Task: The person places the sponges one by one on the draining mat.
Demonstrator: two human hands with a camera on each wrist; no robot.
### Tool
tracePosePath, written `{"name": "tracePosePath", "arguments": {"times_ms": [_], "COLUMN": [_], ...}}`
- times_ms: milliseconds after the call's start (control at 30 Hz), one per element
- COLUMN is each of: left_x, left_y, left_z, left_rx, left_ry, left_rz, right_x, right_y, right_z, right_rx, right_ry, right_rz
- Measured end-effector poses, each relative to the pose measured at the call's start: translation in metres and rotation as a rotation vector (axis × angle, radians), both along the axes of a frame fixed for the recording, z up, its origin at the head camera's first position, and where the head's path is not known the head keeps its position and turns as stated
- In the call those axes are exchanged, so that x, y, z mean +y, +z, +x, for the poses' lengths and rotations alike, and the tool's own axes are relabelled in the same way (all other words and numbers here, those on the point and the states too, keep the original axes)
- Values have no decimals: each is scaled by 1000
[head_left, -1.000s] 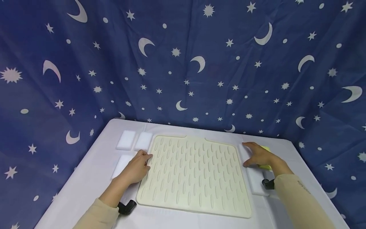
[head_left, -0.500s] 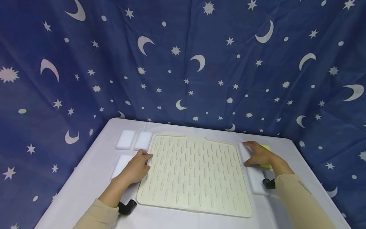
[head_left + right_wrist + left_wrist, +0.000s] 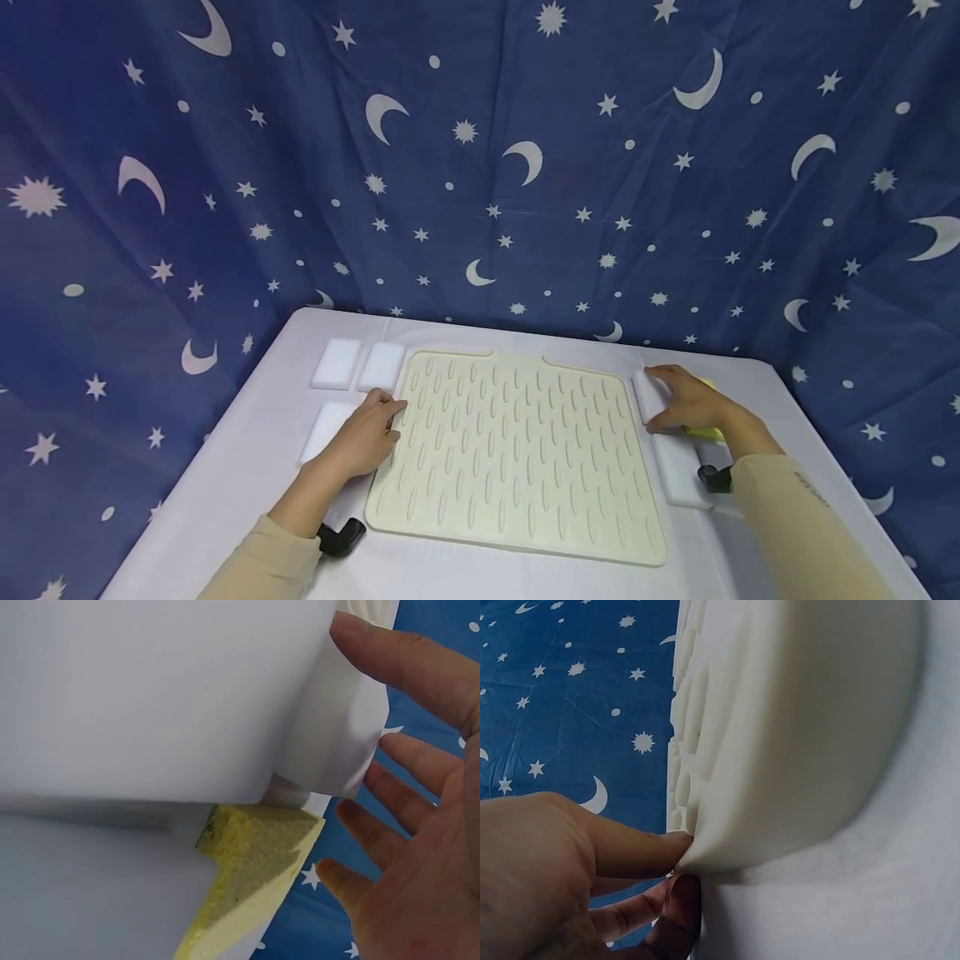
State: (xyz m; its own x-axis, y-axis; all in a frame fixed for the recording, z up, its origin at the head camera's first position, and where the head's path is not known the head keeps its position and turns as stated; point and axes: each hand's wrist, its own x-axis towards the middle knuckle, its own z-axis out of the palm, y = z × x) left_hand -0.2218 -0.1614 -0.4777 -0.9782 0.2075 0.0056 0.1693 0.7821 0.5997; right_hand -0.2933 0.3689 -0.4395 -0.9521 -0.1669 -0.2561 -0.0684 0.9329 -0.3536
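Observation:
A cream drying mat (image 3: 517, 458) with raised oval ridges lies on the white-covered table. My left hand (image 3: 365, 437) pinches its left edge; in the left wrist view, the thumb (image 3: 641, 851) lies over the rim and the fingertips sit below. Beyond the mat's right edge, my right hand (image 3: 686, 400) spans a white sponge block (image 3: 652, 398). Its thumb and index fingertip are at opposite ends of that block. In the right wrist view, a yellow sponge (image 3: 255, 862) shows beside white blocks, while the other fingers (image 3: 371, 832) spread apart.
Two white blocks, a far-left block (image 3: 336, 364) and its neighbour (image 3: 382, 367), lie left of the mat. Another white block (image 3: 327, 425) is partly behind my left hand. A nearer white block (image 3: 681, 471) lies right of the mat. A blue star-and-moon curtain (image 3: 480, 167) surrounds the table.
The head view has shifted slightly, moving the whole scene a little to the right. My left hand keeps its place on the mat's edge, and my right hand stays at the white sponge block.

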Motion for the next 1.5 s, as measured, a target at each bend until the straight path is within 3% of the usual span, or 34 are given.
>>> {"name": "tracePosePath", "arguments": {"times_ms": [1500], "left_x": [1], "left_y": [-1], "left_z": [0], "left_rx": [4], "left_ry": [-4], "left_rz": [-21], "right_x": [-33], "right_y": [8], "right_z": [10], "right_rx": [88], "right_ry": [143], "right_rz": [-56]}}
